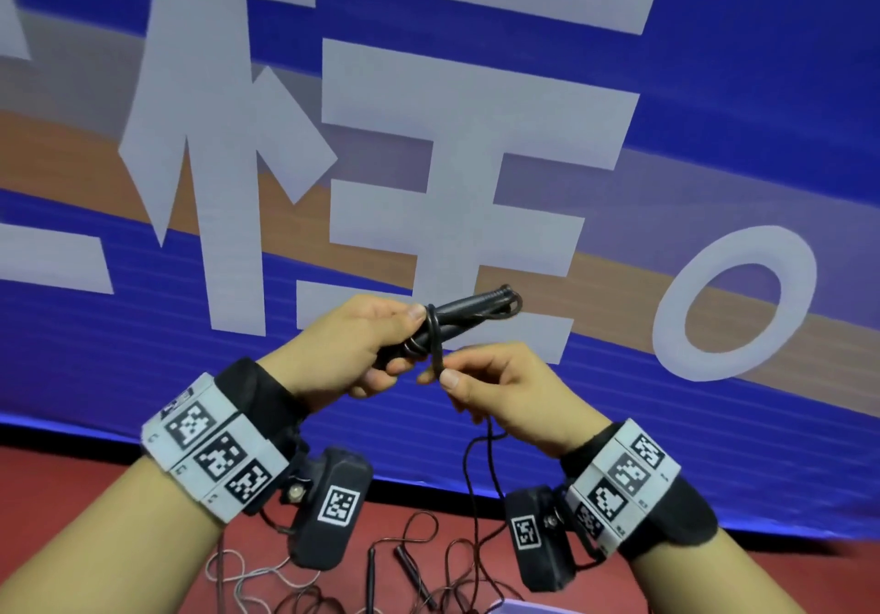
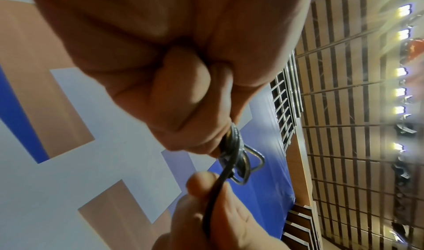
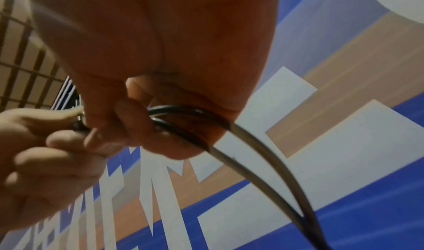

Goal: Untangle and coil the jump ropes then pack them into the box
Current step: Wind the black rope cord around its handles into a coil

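Note:
I hold a black jump rope up at chest height. My left hand [image 1: 376, 342] grips its two black handles [image 1: 469, 311] together, and the cord is wound round them in a few turns [image 1: 432, 327]. My right hand [image 1: 457, 377] pinches the cord [image 1: 437, 365] just below the wraps; the rest of the cord hangs down from it in a loop [image 1: 481, 480]. The left wrist view shows metal wire loops [image 2: 246, 163] at the handle ends beside my curled fingers [image 2: 181, 89]. In the right wrist view two strands of the cord [image 3: 259, 156] run out of my right fist. The box is mostly out of view.
On the red floor below lie other ropes: a pale cord [image 1: 247, 580] at the left, a tangle of dark cord [image 1: 419, 532] and two more black handles [image 1: 371, 575]. A blue banner with large white characters [image 1: 428, 137] fills the background. A pale corner [image 1: 505, 606] shows at the bottom edge.

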The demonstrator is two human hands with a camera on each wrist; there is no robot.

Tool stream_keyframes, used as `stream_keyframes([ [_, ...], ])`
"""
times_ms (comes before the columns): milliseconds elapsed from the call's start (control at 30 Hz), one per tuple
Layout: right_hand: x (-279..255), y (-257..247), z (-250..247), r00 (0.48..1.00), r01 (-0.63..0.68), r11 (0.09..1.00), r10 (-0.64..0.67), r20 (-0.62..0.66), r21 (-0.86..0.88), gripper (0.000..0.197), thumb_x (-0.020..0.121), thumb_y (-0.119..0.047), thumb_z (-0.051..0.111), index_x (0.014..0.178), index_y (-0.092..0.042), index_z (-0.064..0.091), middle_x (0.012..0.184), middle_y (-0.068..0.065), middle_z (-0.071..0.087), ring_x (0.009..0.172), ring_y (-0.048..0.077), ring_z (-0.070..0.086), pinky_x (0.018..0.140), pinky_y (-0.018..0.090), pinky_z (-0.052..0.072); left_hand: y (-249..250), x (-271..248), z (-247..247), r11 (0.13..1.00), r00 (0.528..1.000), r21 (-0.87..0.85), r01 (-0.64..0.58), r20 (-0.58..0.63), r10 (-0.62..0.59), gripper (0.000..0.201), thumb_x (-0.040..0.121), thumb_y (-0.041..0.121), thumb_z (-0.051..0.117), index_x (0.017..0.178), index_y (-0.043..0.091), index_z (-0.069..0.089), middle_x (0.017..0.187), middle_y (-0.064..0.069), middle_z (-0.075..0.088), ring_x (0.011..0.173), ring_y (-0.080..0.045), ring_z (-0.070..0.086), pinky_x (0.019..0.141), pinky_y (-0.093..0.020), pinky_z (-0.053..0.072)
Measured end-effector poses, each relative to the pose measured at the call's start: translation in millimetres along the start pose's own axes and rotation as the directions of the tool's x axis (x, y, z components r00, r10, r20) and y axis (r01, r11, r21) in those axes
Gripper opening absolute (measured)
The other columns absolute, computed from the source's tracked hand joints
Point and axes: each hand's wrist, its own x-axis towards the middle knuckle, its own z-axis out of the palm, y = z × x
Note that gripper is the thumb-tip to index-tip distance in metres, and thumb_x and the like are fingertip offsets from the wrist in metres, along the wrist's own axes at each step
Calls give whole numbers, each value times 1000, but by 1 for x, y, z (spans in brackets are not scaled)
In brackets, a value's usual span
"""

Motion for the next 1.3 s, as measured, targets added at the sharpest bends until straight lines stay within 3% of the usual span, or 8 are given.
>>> stream_keyframes([
  [100,-1,1,-1,1000,-12,993,10,-22,-120,20,96,-27,62,81,-25,74,51,-11,45,51,8,36,52,22,31,1,-1,-2,1000,996,-3,-10,88,10,44,93,44,50,95,2,64,56,-2,40,39,-9,24,40,-15,16],
  [300,-3,21,-20,999,-44,883,40,-19,-467,37,78,-19,71,54,-44,60,51,-16,53,49,3,46,52,27,37,-6,-6,11,983,940,176,48,326,-105,39,91,47,47,78,18,71,55,-3,40,45,-13,23,41,-18,17],
  [433,-4,18,-34,998,-64,807,62,-22,-587,26,78,-36,74,57,-36,59,58,-14,58,57,4,53,56,29,46,-16,-5,13,965,907,225,137,362,-214,40,89,50,48,83,16,69,56,-3,40,42,-12,25,42,-17,17],
  [533,-6,3,-37,997,46,833,-6,75,-551,13,83,-35,78,76,-25,71,73,-12,62,72,4,60,65,13,43,-17,-6,10,926,887,346,151,365,-281,40,93,49,48,81,16,67,57,-2,42,42,-14,29,41,-19,20],
  [633,-5,-3,-38,992,92,767,-13,128,-635,10,89,-26,73,93,-17,76,80,-13,59,78,3,58,70,9,39,-19,-6,15,810,892,568,148,278,-357,46,102,45,46,89,6,66,58,2,47,47,-15,39,46,-23,32],
  [800,-2,-10,-15,990,140,588,-110,92,-797,14,91,-27,64,91,-19,75,79,-13,54,77,13,56,70,32,49,-25,-2,28,659,963,742,122,71,-259,43,103,41,42,78,11,60,60,1,50,44,-9,40,53,-26,36],
  [1100,-5,-23,8,940,169,634,-334,-70,-755,27,96,-17,46,110,-13,68,87,-3,52,71,22,54,61,39,47,-23,5,5,849,956,517,112,-290,51,43,103,38,45,77,10,65,57,0,50,50,-15,40,52,-29,32],
  [1300,-2,-19,17,873,210,715,-444,-202,-666,17,90,-15,63,104,-12,72,84,-9,57,70,5,50,68,17,43,-18,8,7,962,911,270,31,-403,84,45,104,36,45,86,2,69,55,-1,49,44,-14,37,48,-28,33],
])
